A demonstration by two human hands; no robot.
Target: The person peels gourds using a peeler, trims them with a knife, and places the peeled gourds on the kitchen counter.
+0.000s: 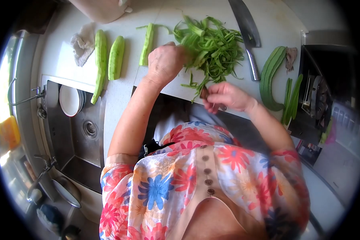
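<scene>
My left hand point(167, 62) is closed beside a heap of green vegetable peelings point(216, 52) on the white counter. Its fingers are partly blurred, and what they hold is hidden. Nearer my body, my right hand point(228, 97) pinches a small brown object point(204, 93) at the counter's front edge, below the peelings. A pale green peeled strip-like piece point(147, 46) lies just left of my left hand. Farther left rest two peeled luffa gourds point(101, 60), point(116, 58), the longer one reaching over the sink's edge. An unpeeled, ridged luffa point(271, 78) lies on the right.
A cleaver point(244, 22) lies behind the peelings, its handle toward me. Long green vegetables point(293, 98) sit at the right edge near a brown scrap point(291, 59). A crumpled cloth point(83, 43) is at back left. The steel sink point(88, 148) holds stacked bowls point(69, 100).
</scene>
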